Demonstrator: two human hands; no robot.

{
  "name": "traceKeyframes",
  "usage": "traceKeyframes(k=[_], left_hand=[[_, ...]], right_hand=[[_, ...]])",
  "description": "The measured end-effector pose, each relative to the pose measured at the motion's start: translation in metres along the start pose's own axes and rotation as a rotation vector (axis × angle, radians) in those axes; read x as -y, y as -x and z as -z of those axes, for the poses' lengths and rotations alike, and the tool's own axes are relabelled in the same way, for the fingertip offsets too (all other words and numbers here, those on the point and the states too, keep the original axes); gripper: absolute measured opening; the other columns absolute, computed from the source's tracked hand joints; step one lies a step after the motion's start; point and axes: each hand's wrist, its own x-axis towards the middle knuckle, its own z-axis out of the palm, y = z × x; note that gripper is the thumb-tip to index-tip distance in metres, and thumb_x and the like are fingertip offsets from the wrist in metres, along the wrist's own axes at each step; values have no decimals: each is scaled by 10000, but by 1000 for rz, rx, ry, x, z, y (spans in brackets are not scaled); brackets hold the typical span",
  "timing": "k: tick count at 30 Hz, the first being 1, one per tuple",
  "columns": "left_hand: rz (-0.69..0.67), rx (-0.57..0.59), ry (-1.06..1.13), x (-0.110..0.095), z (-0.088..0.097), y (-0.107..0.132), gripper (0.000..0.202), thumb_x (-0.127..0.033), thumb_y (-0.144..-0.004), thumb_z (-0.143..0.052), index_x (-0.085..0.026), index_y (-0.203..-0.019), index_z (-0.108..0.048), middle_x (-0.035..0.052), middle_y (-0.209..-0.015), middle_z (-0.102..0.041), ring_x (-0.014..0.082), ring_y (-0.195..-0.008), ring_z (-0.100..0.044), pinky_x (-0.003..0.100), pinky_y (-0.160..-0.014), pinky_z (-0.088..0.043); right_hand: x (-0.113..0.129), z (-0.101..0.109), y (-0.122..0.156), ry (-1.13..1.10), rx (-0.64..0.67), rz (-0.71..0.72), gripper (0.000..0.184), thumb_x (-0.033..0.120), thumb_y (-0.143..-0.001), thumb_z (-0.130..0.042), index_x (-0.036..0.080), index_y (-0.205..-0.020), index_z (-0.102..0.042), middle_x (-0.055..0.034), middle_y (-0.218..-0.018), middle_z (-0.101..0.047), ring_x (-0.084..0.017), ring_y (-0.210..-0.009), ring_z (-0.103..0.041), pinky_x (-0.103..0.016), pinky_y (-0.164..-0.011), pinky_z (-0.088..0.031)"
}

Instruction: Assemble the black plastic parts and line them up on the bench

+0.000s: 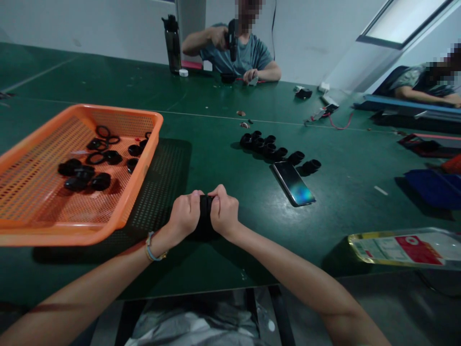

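Between my two hands is a black cylindrical plastic part point(205, 205), mostly covered by my fingers. My left hand point(186, 211) is wrapped round its left side, and my right hand point(224, 210) grips its right side. Both hands are just above the green table near its front edge. To the left, an orange basket point(144, 185) holds several black fittings point(82, 175) and black rings point(96, 158). Beyond my hands on the right, several black fittings point(269, 148) stand in a slanting row.
A phone point(293, 183) lies beside the row. A clear package point(403, 247) is at the right front edge, with a blue tray point(434, 188) behind it. Across the table point(216, 129) a person holds a power drill point(232, 41) near a dark bottle point(172, 45). Another person sits far right.
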Motion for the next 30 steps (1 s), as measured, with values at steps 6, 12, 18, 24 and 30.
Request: traceKeyframes(k=[6, 12, 18, 24, 30], left_hand=[[-143, -3, -166, 2, 4, 0, 438, -270, -877, -184, -177, -717, -581, 44, -551, -573, 162, -490, -535, 263, -496, -351], [-255, -51, -253, 11, 2, -2, 440, -292, -861, -170, -186, -704, -567, 28, -532, -557, 154, -462, -514, 258, -484, -333], [-252, -12, -279, 14, 4, -4, 404, -330, -836, -210, -193, -698, -564, 16, -515, -526, 148, -453, -479, 248, -484, -334], [-113, 7, 10, -2, 5, -4, 391, -347, -850, -235, -184, -700, -558, 21, -586, -556, 158, -539, -524, 263, -539, -396], [453, 125, 485, -8, -7, -6, 444, -510, -805, -260, -186, -612, -496, -25, -464, -425, 132, -408, -438, 221, -367, -345]], right_hand=[[7, 2, -2, -135, 57, -210, 192, 176, -808, -262, 219, -681, -399, 38, -527, -430, -107, -446, -432, -220, -465, -329], [10, 3, -4, -250, 73, -320, 186, 178, -793, -264, 226, -658, -382, 32, -551, -453, -126, -500, -468, -238, -500, -346], [12, 3, -4, -234, 43, -330, 195, 178, -788, -258, 227, -643, -378, 28, -545, -457, -129, -506, -467, -237, -500, -349], [4, 4, -5, -97, 22, -174, 212, 181, -807, -257, 222, -671, -414, 30, -520, -460, -113, -446, -452, -226, -465, -335], [-7, 7, -8, 116, -62, 227, 222, 191, -809, -278, 205, -720, -481, -14, -557, -565, -122, -484, -521, -229, -492, -397]])
